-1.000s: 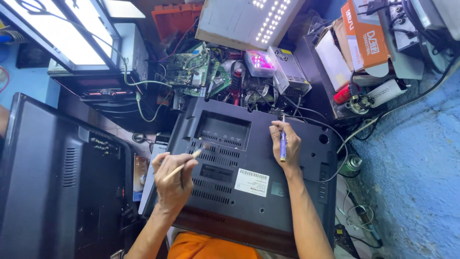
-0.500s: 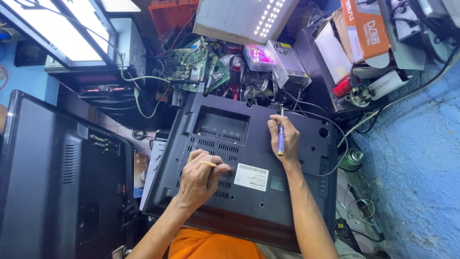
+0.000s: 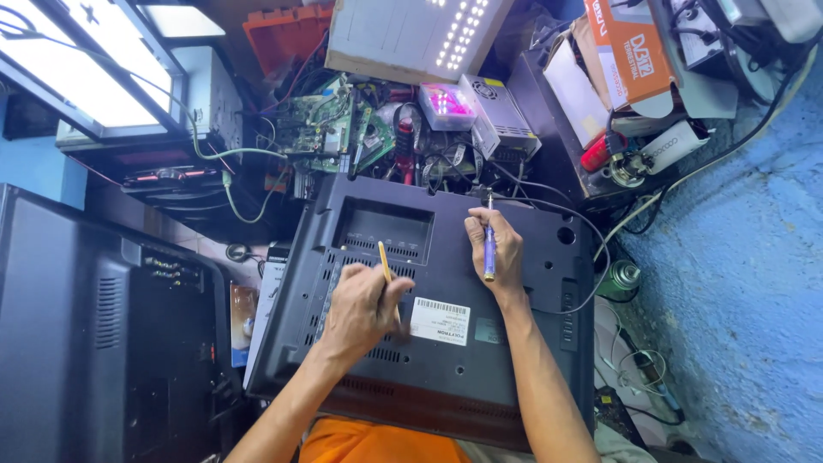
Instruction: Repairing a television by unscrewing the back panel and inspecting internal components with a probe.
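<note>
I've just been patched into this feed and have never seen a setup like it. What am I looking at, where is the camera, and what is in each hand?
There is no machine here: a person works with two bare hands, and the single camera sits on their head, looking down. In front of them lies a black television back cover, face down, with a white label on it. The left hand rests on the cover and holds a thin yellow-handled tool. The right hand holds a blue-handled screwdriver, tip at the cover's far edge. Beyond lie green circuit boards, cables and an LED panel; another dark television stands on the left.
</note>
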